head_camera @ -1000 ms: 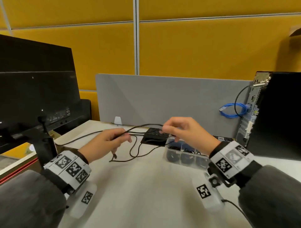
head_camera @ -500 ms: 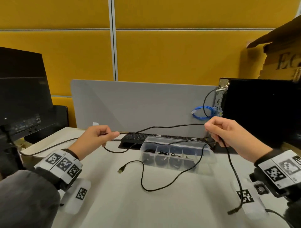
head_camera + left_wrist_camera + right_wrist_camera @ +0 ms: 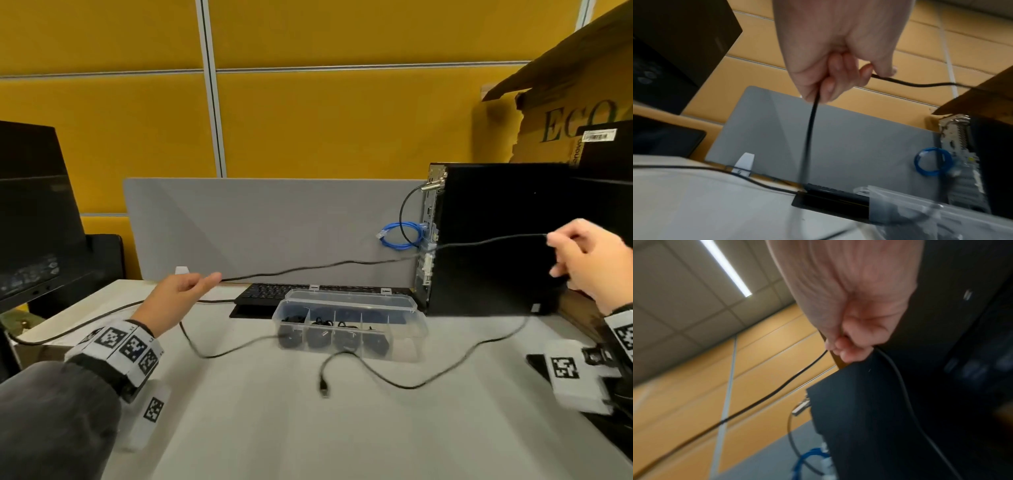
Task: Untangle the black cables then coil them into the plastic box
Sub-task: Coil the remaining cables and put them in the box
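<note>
A thin black cable stretches in the air between my two hands, above the desk. My left hand pinches it at the left; the left wrist view shows the cable running through the curled fingers. My right hand grips the cable at the far right, in front of the black computer tower; its fingers curl round the cable. Slack hangs from both hands onto the desk, and a plug end lies in front of the clear plastic box, whose compartments hold coiled black cables.
A black keyboard lies behind the box. A black computer tower stands at the right with a blue cable coil on its back. A grey divider panel backs the desk. A monitor stands left, a cardboard box upper right.
My hands have drawn far apart, the right one moving right to the tower, stretching the cable out. The loose plug end has slid right on the desk, in front of the box.
</note>
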